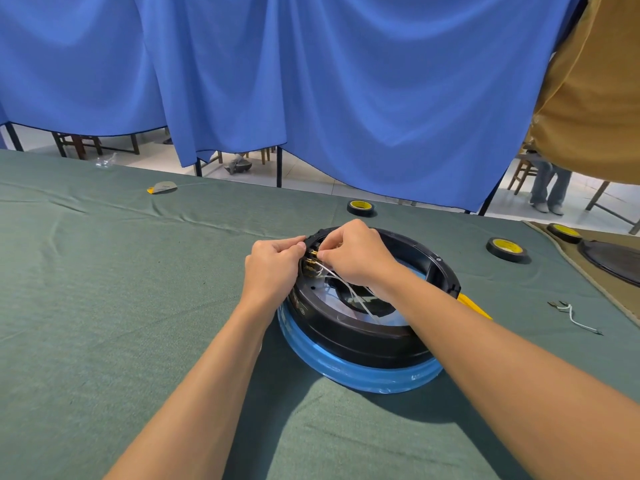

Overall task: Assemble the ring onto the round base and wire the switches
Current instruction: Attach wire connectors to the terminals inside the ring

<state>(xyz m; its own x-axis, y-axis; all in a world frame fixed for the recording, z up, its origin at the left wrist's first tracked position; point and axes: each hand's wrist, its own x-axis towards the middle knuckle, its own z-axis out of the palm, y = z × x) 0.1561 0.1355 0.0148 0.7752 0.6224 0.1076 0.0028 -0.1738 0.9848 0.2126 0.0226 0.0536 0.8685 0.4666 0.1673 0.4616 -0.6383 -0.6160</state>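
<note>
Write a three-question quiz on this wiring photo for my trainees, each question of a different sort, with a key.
1. True or false: the black ring already sits on the blue base.
2. How many tape rolls lie on the table?
A. one
B. two
C. three
3. Fill in: a loose white ____ lies on the cloth, right of the base.

Key
1. True.
2. C: one beyond the ring, two to the right.
3. wire. Meanwhile both hands, left and right, work at the brass terminals on the ring's far left side.
</note>
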